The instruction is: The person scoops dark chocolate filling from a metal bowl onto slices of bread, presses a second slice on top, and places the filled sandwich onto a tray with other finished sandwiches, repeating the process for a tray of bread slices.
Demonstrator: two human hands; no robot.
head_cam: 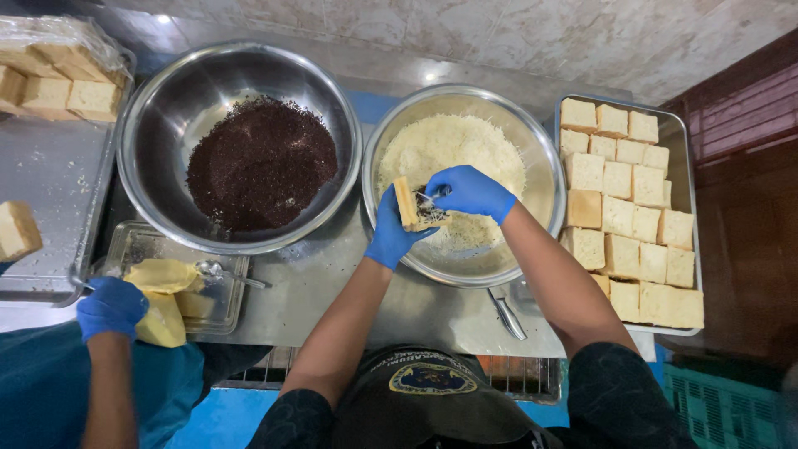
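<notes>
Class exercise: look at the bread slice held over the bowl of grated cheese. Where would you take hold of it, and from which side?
Take the bread slice by its plain crust edges, from the left, as the left hand does. It stands on edge with its topped face turned right toward the right hand, so a side grip keeps fingers off the topping.

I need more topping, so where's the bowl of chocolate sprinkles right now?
In the head view, the bowl of chocolate sprinkles sits left of centre on the steel counter, beside the bowl of grated cheese and behind the small butter tray.

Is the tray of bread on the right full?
Nearly full: the tray holds rows of bread pieces across almost its whole bed.
</notes>
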